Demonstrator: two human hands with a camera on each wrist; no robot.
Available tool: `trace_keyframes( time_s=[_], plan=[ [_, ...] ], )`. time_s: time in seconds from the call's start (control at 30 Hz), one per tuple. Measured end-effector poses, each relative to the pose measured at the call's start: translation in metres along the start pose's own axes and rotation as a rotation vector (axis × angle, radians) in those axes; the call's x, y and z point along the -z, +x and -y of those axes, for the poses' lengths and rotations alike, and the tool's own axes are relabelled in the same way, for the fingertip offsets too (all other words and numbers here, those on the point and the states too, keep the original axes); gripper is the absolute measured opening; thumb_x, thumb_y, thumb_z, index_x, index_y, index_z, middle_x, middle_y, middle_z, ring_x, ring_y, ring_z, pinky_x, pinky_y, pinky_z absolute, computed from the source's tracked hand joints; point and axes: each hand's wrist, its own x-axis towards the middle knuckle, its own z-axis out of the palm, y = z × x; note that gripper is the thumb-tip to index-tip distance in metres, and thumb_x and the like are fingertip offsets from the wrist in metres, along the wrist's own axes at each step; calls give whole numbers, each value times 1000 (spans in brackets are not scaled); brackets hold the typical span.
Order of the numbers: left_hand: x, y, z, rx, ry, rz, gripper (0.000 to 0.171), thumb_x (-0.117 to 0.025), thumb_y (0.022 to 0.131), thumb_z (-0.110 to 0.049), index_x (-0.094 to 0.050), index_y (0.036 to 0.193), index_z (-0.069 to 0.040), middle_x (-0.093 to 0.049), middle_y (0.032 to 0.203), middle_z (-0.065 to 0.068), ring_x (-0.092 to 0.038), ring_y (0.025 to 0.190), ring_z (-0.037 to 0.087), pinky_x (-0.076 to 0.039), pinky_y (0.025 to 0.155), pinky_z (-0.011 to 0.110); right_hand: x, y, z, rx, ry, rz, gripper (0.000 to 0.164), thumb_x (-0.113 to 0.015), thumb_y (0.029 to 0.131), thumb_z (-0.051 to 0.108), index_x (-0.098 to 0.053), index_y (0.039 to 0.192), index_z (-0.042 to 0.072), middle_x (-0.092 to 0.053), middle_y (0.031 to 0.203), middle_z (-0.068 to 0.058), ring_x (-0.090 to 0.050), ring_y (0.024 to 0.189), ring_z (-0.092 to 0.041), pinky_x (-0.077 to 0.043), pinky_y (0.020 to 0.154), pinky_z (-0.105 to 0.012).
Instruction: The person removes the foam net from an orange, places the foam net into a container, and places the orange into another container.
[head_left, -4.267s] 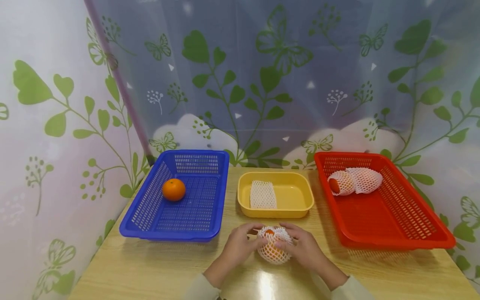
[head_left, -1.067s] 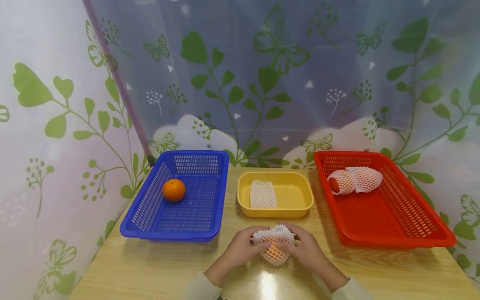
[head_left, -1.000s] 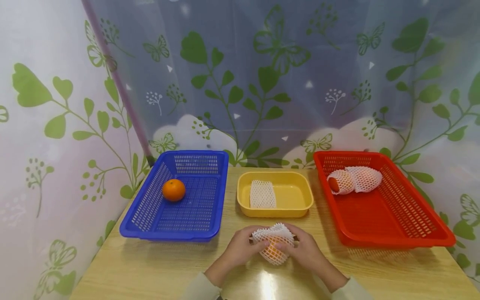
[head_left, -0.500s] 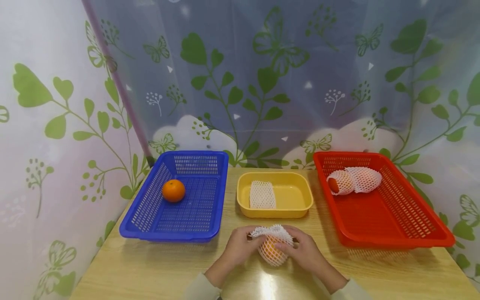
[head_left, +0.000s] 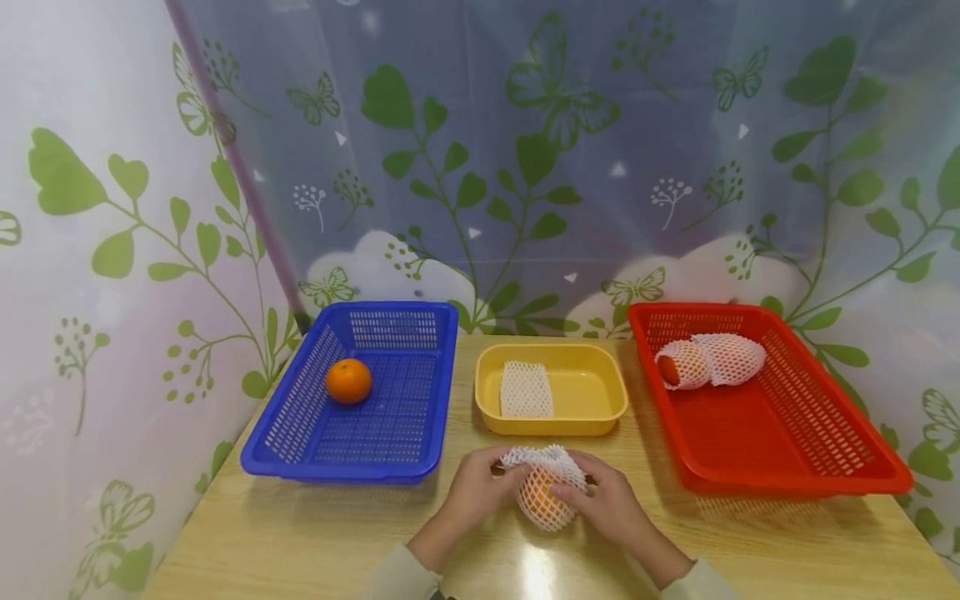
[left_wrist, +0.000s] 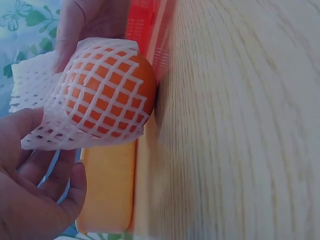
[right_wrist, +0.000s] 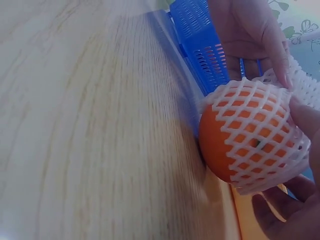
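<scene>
I have the netted orange (head_left: 545, 497) on the table's (head_left: 315, 533) near edge, just in front of the yellow tray (head_left: 600, 417). My left hand (head_left: 474, 492) and right hand (head_left: 611, 506) each pinch the foam net (head_left: 542, 458), fingers curled on its loose mouth. I judge I'm mid-peel: next I need to draw the net clear while steadying the fruit

tray (head_left: 551, 421) between two baskets (head_left: 341, 458) (head_left: 780, 479).

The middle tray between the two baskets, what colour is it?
Yellow; the middle tray shows best in the head view.
</scene>
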Motion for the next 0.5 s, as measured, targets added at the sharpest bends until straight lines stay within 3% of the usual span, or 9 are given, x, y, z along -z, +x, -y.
trace_keyframes(
  time_s=[0.23,0.5],
  plan=[
    [-2,2,0,0,-9,3,22,-71,90,-20,-72,106,-4,-72,97,5,-65,88,16,-54,79,26,1,-1,1,13,34,-116,33,-81,79,17,-73,109,8,-70,109,-3,-63,96,-11,-55,79,-26],
    [-4,1,0,55,-55,67,40,-73,89,-27,-65,122,-5,-68,114,8,-63,103,23,-54,78,23,2,-1,-1,56,19,-140,27,-81,79,16,-74,105,9,-71,105,0,-64,94,-9,-54,78,-26]
  ],
)
